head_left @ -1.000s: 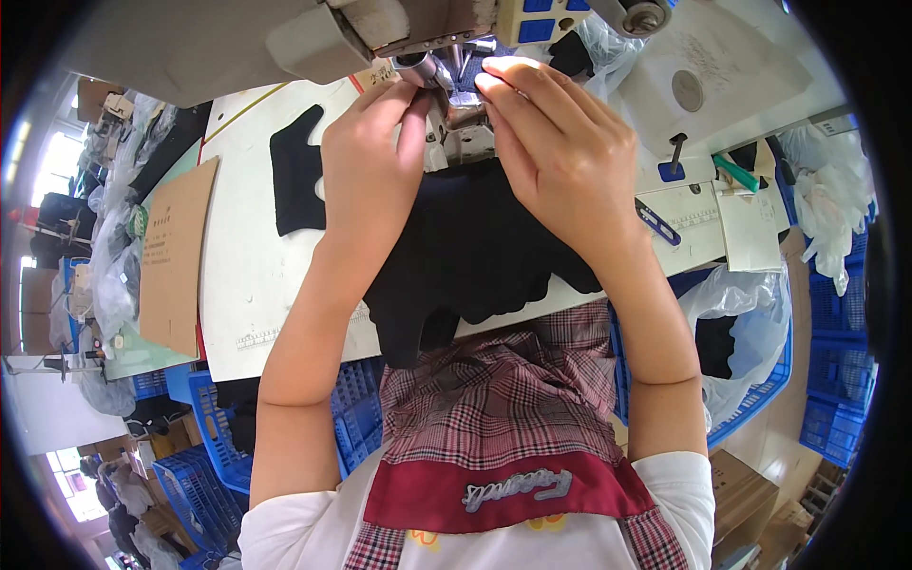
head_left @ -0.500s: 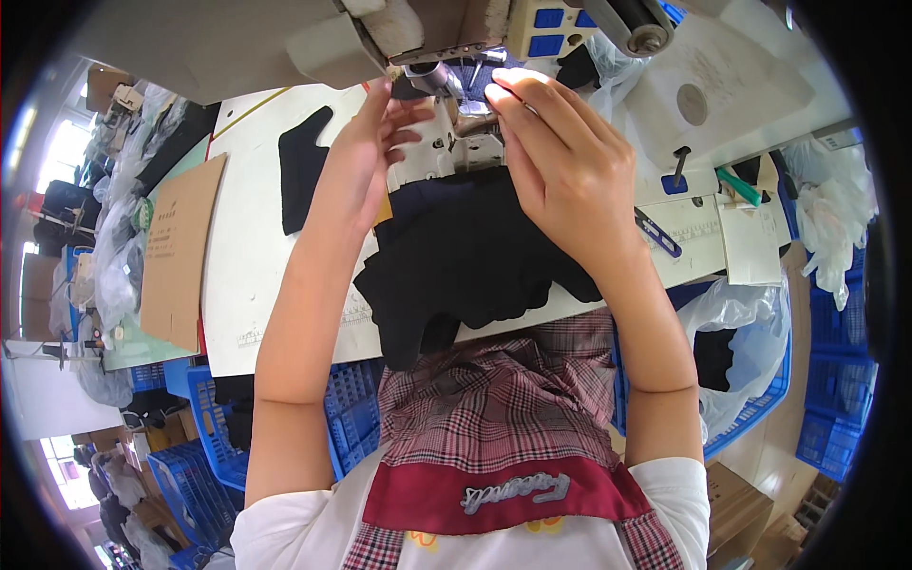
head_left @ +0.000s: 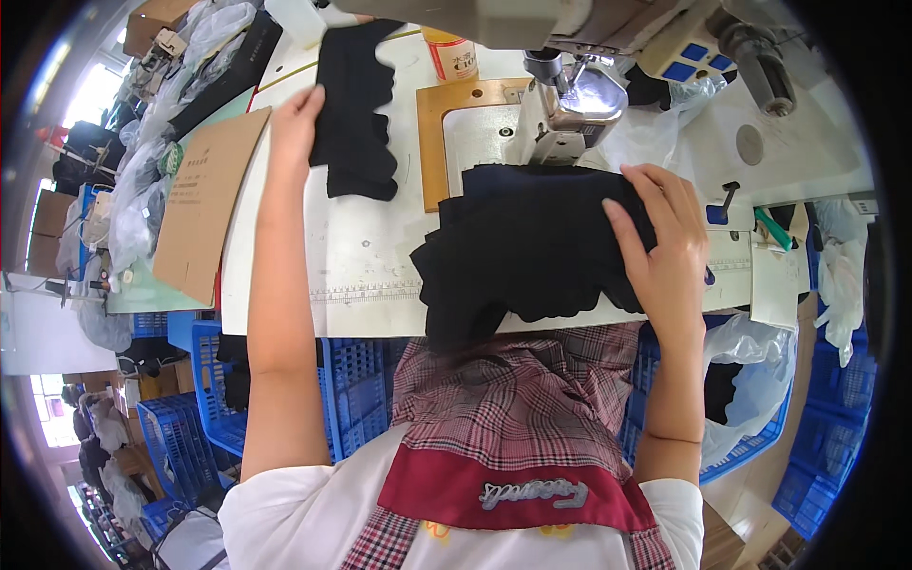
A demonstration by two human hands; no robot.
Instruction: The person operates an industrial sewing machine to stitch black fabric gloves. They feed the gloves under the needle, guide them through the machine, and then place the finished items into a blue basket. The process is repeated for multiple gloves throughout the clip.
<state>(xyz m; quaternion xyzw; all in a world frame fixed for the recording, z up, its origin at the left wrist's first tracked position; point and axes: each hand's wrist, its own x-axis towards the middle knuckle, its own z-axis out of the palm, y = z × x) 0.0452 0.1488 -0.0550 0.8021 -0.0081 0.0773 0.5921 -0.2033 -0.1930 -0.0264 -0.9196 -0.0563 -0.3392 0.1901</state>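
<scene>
My left hand (head_left: 297, 119) is at the far left of the white table, its thumb and fingers closed on the left edge of a black fabric piece (head_left: 353, 109) with a wavy right edge. In front of me lies a stack of black fabric pieces (head_left: 532, 252), fanned at its left side and reaching the table's front edge. My right hand (head_left: 668, 228) rests on the right end of this stack, thumb and fingers apart. Beyond the stack stands the sewing machine's lit needle area (head_left: 589, 90), with no hand at it.
A tan frame-shaped plate (head_left: 433, 142) lies left of the machine, a labelled yellow-orange container (head_left: 449, 55) behind it. Cardboard (head_left: 207, 204) leans at the left. The white table (head_left: 366, 271) carries a printed ruler. Blue crates (head_left: 356, 389) stand below, one with a plastic bag (head_left: 760, 366).
My hands have left the needle area: the left went out to the left onto the wavy-edged fabric, the right came back onto the stack. The view has shifted too.
</scene>
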